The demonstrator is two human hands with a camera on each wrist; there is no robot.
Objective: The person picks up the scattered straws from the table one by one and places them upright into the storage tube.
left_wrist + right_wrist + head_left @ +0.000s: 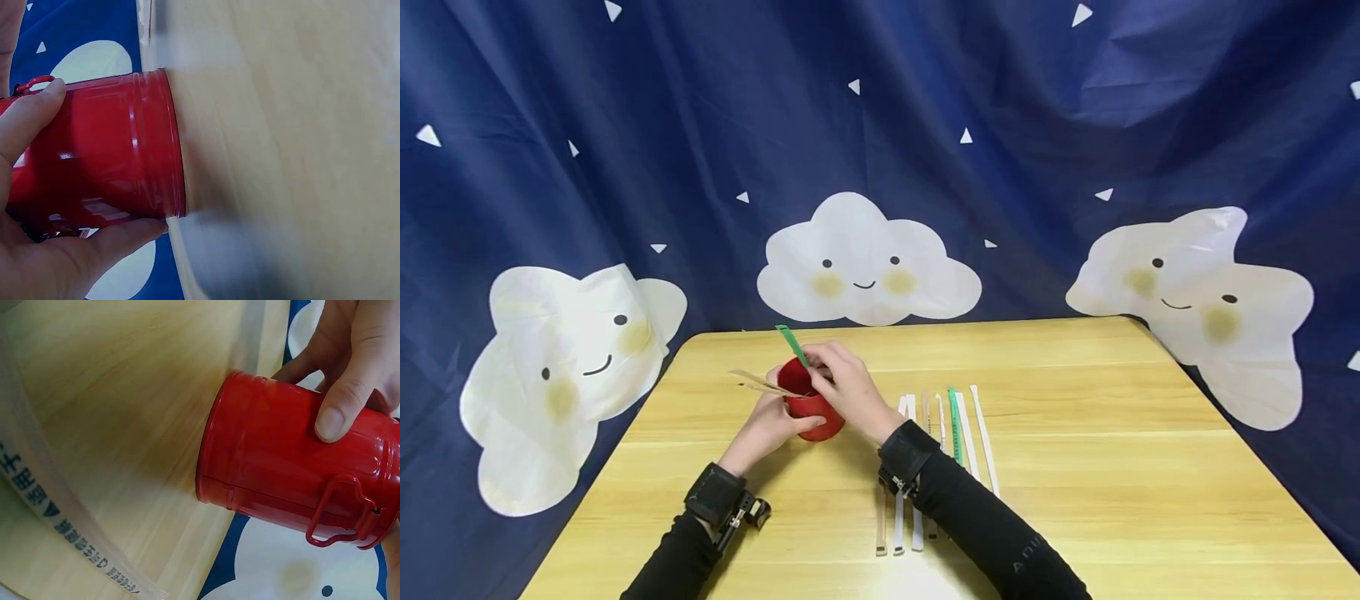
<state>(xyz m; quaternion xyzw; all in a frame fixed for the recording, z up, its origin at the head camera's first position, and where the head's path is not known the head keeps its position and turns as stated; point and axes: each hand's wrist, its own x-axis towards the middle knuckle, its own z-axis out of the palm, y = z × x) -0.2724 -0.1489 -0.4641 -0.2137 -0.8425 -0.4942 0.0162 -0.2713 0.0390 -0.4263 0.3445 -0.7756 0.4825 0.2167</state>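
Observation:
My left hand [778, 422] grips a small red metal bucket [811, 408] by its side, thumb across the front. In the left wrist view the thumb [37, 115] lies near a wire handle and a finger runs along the opposite side. My right hand [850, 387] is over the bucket's rim, pinching a slim green strip [792, 343] that slants up to the left. Its lower end is hidden by the fingers. Brown strips [763, 383] lean out over the left rim. The right wrist view shows the bucket [287, 450] tilted, with a wire loop handle [340, 512].
Several long thin strips, white [985, 437], green [955, 425] and brown [881, 525], lie side by side right of the bucket, partly under my right arm. A clear strip with printed characters [75, 534] crosses the right wrist view. A blue cloud-patterned curtain [880, 108] hangs behind the wooden table [1112, 467].

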